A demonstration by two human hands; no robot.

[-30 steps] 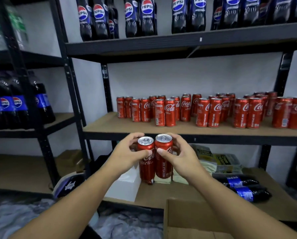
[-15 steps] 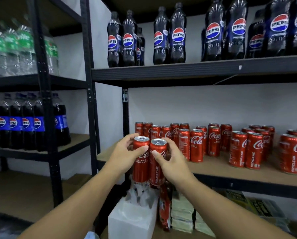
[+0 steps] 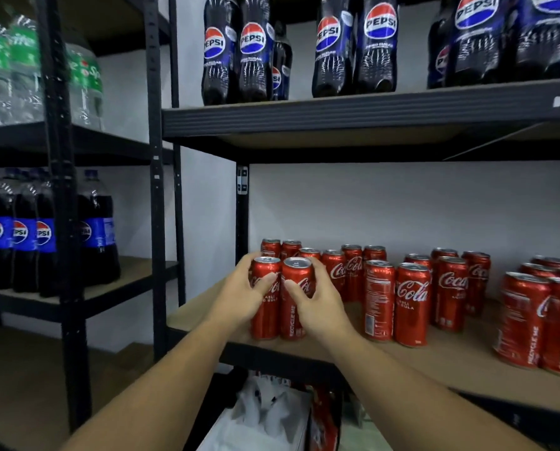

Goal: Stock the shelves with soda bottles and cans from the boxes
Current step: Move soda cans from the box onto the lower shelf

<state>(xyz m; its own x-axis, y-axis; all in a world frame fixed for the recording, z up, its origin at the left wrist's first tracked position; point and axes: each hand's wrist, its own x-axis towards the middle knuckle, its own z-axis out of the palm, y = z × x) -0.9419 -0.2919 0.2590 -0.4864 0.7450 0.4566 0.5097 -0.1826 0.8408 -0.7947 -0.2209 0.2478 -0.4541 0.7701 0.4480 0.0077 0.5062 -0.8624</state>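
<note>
Holds two red Coca-Cola cans (image 3: 292, 320) upright and touching, bases down on the middle shelf (image 3: 197, 312), close to its front edge and near its left end. Wraps left hand (image 3: 239, 296) round the left can and right hand (image 3: 321, 305) round the right one, fingers (image 3: 318, 276) clamped on the metal, thumbs across the fronts. To the left, bare board as far as the black post (image 3: 158, 206); just behind and to the right, stocked cans (image 3: 412, 301) in loose pairs. Overhead, well clear of the can tops, an upper shelf (image 3: 369, 113) of Pepsi bottles (image 3: 252, 50), necks cut off by the frame. Below, between the forearms (image 3: 161, 385), a white box (image 3: 262, 418), contents hard to make out. Far left, a second rack (image 3: 125, 275) with blue-labelled bottles (image 3: 21, 232) and blurred green-labelled bottles (image 3: 21, 60); behind, a white wall (image 3: 402, 203).
</note>
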